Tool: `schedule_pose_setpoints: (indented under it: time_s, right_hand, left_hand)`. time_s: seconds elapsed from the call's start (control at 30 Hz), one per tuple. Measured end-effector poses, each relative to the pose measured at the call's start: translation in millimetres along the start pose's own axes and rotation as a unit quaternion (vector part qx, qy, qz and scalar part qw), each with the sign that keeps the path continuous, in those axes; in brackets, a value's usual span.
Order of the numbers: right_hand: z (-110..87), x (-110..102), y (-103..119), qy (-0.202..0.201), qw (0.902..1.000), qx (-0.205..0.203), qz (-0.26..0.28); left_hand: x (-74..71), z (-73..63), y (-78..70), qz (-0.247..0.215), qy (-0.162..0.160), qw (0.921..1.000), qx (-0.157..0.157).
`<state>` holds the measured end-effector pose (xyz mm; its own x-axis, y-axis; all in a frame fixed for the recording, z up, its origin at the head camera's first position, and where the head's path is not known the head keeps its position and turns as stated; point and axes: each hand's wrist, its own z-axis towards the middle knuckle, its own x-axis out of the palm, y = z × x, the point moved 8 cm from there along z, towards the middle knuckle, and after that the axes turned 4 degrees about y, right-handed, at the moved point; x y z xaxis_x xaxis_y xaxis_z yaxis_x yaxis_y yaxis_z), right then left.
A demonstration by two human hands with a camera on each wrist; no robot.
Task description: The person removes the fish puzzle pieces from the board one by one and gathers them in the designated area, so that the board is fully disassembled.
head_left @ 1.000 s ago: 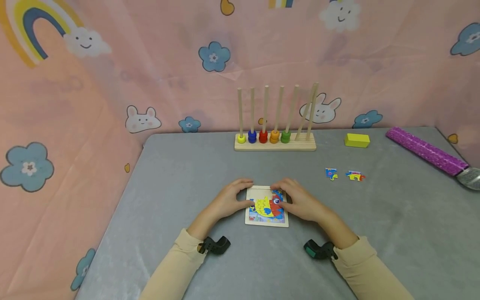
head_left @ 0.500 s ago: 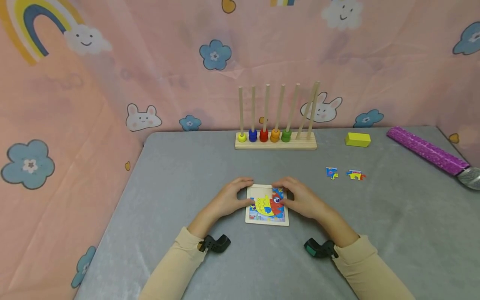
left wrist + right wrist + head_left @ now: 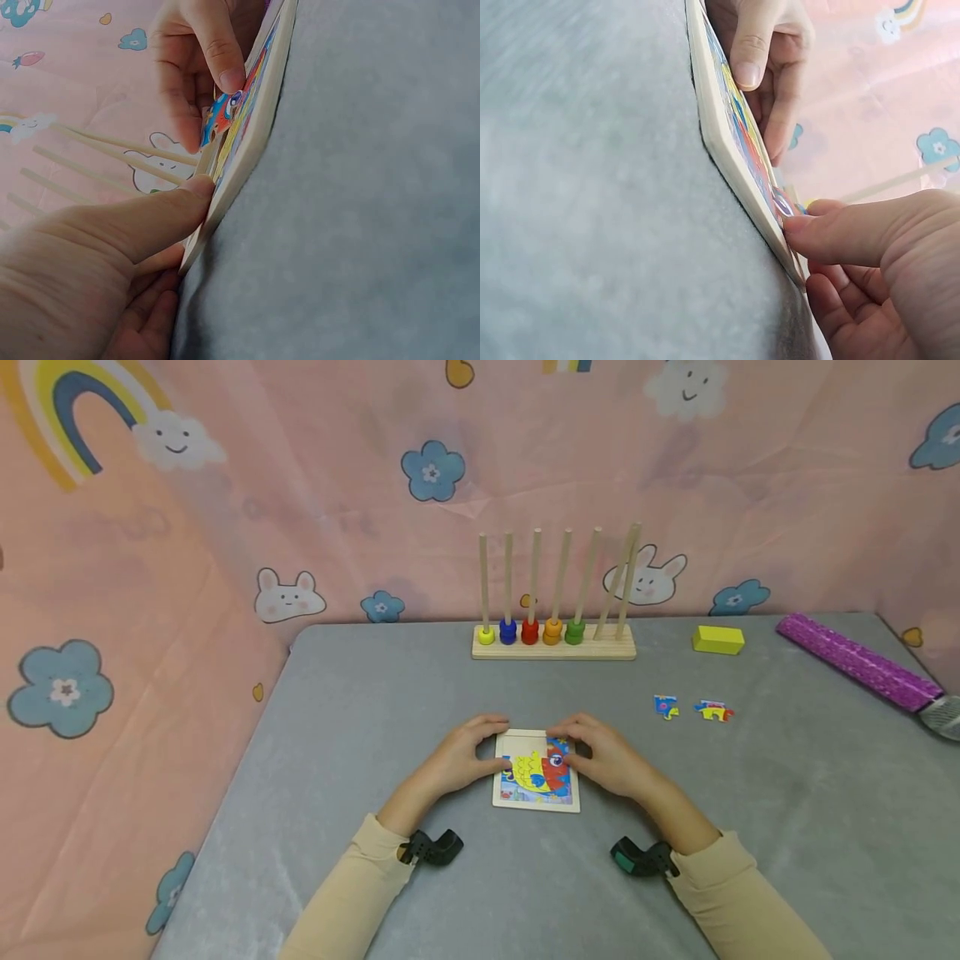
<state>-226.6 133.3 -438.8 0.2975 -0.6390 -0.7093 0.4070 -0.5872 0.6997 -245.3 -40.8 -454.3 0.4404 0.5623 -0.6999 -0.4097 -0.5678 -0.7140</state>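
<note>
Wooden puzzle tray (image 3: 523, 742), left fingers (image 3: 483, 723) clamped on its edge, right fingers (image 3: 573, 726) pinching a red fish-head piece (image 3: 553, 772)

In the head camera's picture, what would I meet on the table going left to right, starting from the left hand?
The left hand → the puzzle board → the right hand → the small blue puzzle piece → the yellow-and-red puzzle piece → the glittery purple rod. Left out for overlap: the peg rack, the yellow block.
</note>
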Motion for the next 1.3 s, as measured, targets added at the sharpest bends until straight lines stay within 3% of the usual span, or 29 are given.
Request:
schedule_pose_setpoints:
  time_s: [0.3, 0.57, 0.93, 1.1, 1.3]
  right_hand:
    - [-1.9, -14, -3, -0.014, 0.9999, 0.002, 0.004]
    - [-20.7, -60, -17, -0.052, 0.9979, 0.005, -0.039]
    - [-69.4, -126, -76, -0.071, 0.9908, 0.098, -0.062]
    - [-90.6, -147, -107, -0.084, 0.9886, 0.118, -0.041]
    - [-109.1, -166, -139, -0.079, 0.9794, 0.177, -0.057]
  left_hand:
    - [-0.4, 0.1, -1.1, 0.010, 0.006, 0.9999, 0.000]
    - [-0.4, -0.4, -3.4, 0.000, 0.001, 1.0000, 0.000]
    - [0.0, 0.9, -3.1, 0.011, 0.001, 0.9999, 0.005]
    - [0.0, 1.9, -2.1, 0.013, 0.002, 0.9999, 0.005]
    - [0.7, 1.4, 0.4, 0.012, 0.004, 0.9999, 0.001]
